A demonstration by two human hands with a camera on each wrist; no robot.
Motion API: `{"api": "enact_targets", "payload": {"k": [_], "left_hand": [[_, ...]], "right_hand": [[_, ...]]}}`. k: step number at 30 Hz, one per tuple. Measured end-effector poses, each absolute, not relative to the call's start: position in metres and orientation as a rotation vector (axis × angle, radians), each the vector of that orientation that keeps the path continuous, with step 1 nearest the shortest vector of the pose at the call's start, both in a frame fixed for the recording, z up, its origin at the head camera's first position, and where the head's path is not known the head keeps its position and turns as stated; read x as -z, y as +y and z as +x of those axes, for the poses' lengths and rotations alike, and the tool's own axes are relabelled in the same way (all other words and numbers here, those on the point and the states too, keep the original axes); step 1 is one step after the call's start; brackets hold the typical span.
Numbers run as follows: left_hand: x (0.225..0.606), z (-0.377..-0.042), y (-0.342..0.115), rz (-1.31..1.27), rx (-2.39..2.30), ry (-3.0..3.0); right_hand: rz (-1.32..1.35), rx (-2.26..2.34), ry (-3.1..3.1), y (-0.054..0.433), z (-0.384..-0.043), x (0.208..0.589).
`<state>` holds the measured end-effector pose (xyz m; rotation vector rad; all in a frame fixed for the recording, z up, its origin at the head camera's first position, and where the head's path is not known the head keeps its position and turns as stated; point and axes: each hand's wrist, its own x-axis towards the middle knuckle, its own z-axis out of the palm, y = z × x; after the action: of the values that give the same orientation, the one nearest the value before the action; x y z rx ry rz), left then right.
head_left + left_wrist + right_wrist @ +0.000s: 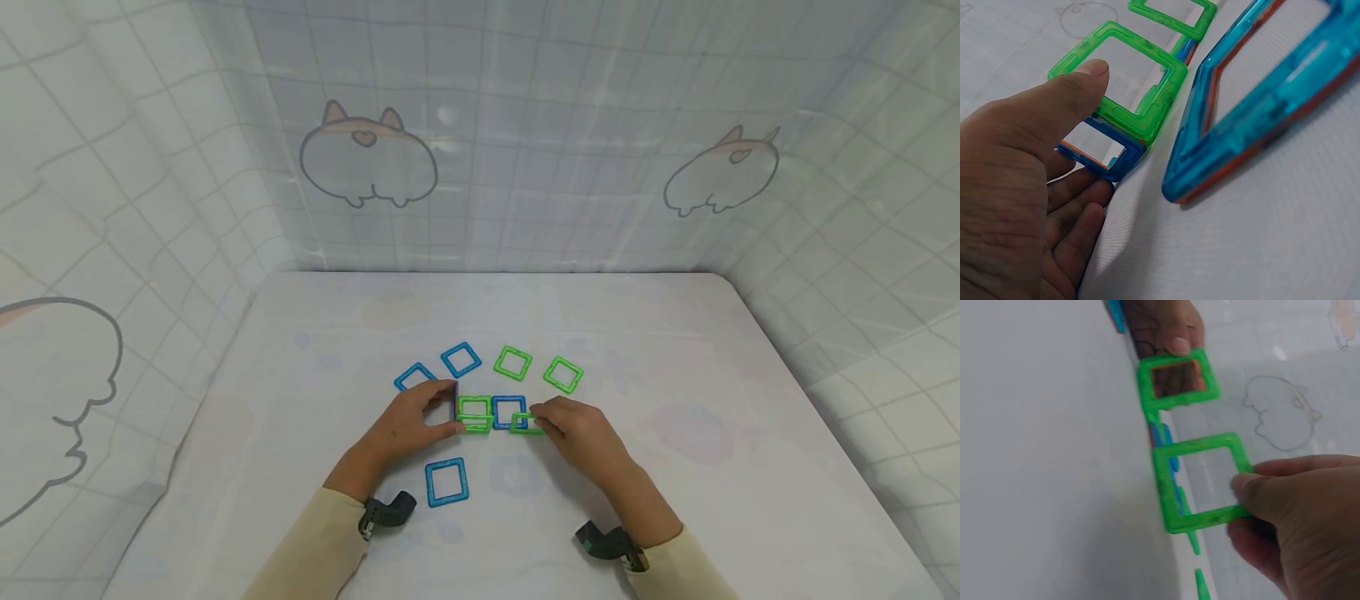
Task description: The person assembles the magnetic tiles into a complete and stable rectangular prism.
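Note:
My left hand [408, 425] holds two upright magnetic tiles that meet at a corner. Its thumb presses the green square tile [1159, 103], and its fingers lie behind the blue square tile [1130, 165]. A flat green tile [474, 400] lies behind this upright green one. To its right lies a flat blue tile [510, 399]. Pinched between thumb and fingers of my right hand [588, 437] is another green square tile [1166, 487]. It stands upright at the front edge of the flat blue tile, overlapping it in the head view.
A loose blue tile [447, 501] lies nearer, beside the left wrist. Behind the hands lie two blue tiles [465, 370] and two green tiles [562, 387]. The white-covered table [675, 350] meets a patterned curtain [525, 167] at the back and sides.

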<state>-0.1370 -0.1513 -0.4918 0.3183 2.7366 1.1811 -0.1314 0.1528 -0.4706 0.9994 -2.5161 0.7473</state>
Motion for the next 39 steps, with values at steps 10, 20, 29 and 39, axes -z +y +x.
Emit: {"api": "enact_targets", "payload": {"k": [10,20,29,39], "left_hand": [[0.492,-0.136,-0.152,0.334,-1.188,2.742],[0.491,-0.137,-0.153,0.335,-1.194,2.742],[0.492,-0.138,-0.152,0.321,-1.177,2.742],[0.492,-0.137,-0.152,0.314,-1.185,2.737]], "right_hand": [[1.027,-0.742,-2.414,0.141,-0.13,0.478],[1.064,-0.764,-2.327,0.135,-0.129,0.479],[1.054,-0.766,-2.34,0.133,-0.128,0.482],[1.057,-0.824,-2.333,0.13,-0.127,0.483]]}}
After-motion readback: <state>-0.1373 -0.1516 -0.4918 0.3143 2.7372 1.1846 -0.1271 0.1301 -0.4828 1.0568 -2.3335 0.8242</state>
